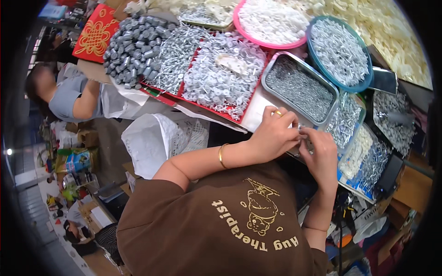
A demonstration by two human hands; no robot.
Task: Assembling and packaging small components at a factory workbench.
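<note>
My left hand (pixel 276 134), with a gold ring and a bangle, is closed, its fingertips pinched together at the table's near edge. Close beside it, my right hand (pixel 320 148) is closed too, thumb and forefinger almost meeting the left fingertips. Whatever sits between the fingers is too small to make out. Just beyond both hands lies a metal tray (pixel 335 103) holding many tiny grey metal pieces. Right of that, a clear plastic container (pixel 344 120) of silver nails or screws lies near my right hand.
To the left is a red box (pixel 188 69) of white and metal small parts, with grey cylinders (pixel 133 48) heaped beside it. A pink basin (pixel 271 43) and a teal basin (pixel 370 76) stand behind. A white sack (pixel 147 142) hangs below the edge. Another person (pixel 76 99) sits at far left.
</note>
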